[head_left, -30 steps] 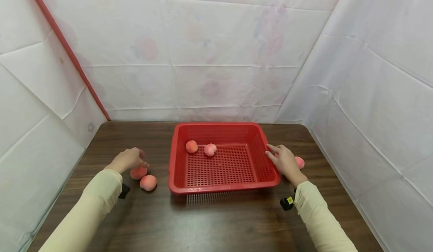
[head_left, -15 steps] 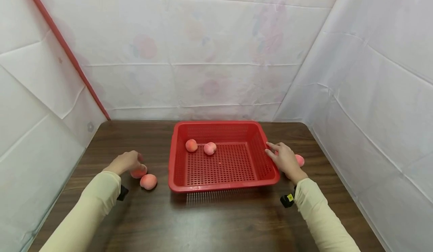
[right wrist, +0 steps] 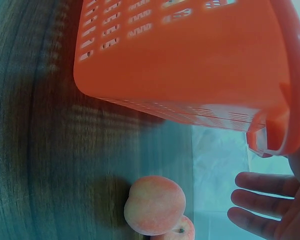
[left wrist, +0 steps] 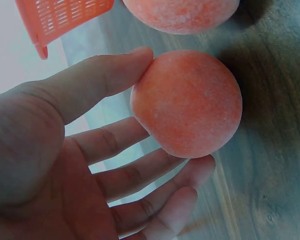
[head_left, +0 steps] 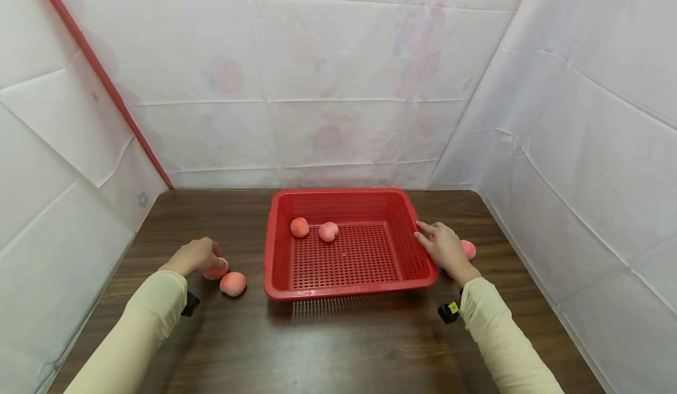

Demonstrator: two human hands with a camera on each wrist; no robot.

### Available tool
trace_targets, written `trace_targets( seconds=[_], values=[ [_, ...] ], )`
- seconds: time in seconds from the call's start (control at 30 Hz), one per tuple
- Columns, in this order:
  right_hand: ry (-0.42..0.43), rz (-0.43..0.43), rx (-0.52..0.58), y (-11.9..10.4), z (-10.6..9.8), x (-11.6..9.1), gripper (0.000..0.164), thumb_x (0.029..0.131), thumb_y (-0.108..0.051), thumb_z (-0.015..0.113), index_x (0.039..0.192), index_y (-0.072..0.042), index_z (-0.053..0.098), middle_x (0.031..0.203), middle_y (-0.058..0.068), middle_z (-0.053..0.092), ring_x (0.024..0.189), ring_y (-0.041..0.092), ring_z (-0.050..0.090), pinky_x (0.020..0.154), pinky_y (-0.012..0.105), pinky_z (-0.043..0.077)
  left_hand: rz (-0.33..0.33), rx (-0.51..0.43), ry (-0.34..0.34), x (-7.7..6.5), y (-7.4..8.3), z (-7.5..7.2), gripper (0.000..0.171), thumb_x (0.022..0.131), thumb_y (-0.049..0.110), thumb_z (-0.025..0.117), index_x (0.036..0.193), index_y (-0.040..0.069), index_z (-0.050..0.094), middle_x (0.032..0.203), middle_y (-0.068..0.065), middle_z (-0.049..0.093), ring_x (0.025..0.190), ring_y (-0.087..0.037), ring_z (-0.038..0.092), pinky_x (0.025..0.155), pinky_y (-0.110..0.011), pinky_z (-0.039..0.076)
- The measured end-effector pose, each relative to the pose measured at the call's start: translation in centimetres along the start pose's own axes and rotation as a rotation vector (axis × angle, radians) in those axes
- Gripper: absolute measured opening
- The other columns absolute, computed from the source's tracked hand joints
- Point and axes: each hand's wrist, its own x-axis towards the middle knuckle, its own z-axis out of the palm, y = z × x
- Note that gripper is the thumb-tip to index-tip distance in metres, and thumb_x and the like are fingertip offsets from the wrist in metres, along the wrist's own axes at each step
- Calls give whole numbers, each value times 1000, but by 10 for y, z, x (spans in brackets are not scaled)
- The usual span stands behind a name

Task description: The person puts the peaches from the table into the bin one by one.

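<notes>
My left hand point(head_left: 197, 256) grips a peach point(left wrist: 190, 105) on the table; the left wrist view shows the thumb on one side and fingers along the other. Close beside it lies a second peach point(head_left: 233, 284). On the right, my right hand point(head_left: 445, 248) touches the side rim of a red plastic basket point(head_left: 349, 294) with its thumb and index fingertips. Its other fingers point(right wrist: 257, 200) stretch out straight outside the basket. Inside the basket, toward its back left, sit two peaches, an orange-pink one point(head_left: 299, 227) and a pinker one point(head_left: 328, 231).
Two more peaches lie right of the basket: a nearer peach point(right wrist: 155, 205) and one partly behind it point(right wrist: 187, 230). In the head view the right hand partly covers them. White patterned sheeting point(head_left: 328, 88) rises behind and beside the dark wooden table point(head_left: 338, 347).
My left hand has lowered onto the farther left peach, and its fingers have closed around it. The right hand has stayed at the basket's rim.
</notes>
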Motion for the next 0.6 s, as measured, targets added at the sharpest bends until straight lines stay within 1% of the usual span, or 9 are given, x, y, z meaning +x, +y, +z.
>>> trace_targets(
  seconds=[0.2,0.37,0.5,0.6],
  values=[
    [-2,0,5,0,-1,0,46,95,-31,61,136,-9,57,105,22,64,83,29,58,68,40,48,-13,-20,26,-2,-2,-3,45,84,31,70,110,-6,63,103,-24,66,90,-35,61,79,-50,49],
    [-7,-4,6,-1,-2,1,46,95,-30,61,136,-10,57,104,21,64,81,27,56,67,38,47,-23,-36,58,-4,-2,-9,43,86,31,69,107,-6,64,100,-23,66,88,-35,61,77,-49,50],
    [-23,2,2,0,-1,2,47,96,-31,61,137,-10,56,104,21,64,81,26,55,66,36,45,-38,-58,81,-5,1,-14,47,87,33,69,108,-8,63,103,-26,66,92,-38,62,78,-50,51],
    [-23,4,-1,1,-1,2,47,95,-30,61,137,-10,56,102,20,63,79,26,55,64,35,44,-34,-66,100,-6,4,-18,50,86,34,69,110,-9,63,105,-27,66,92,-39,63,77,-50,51]
  ],
)
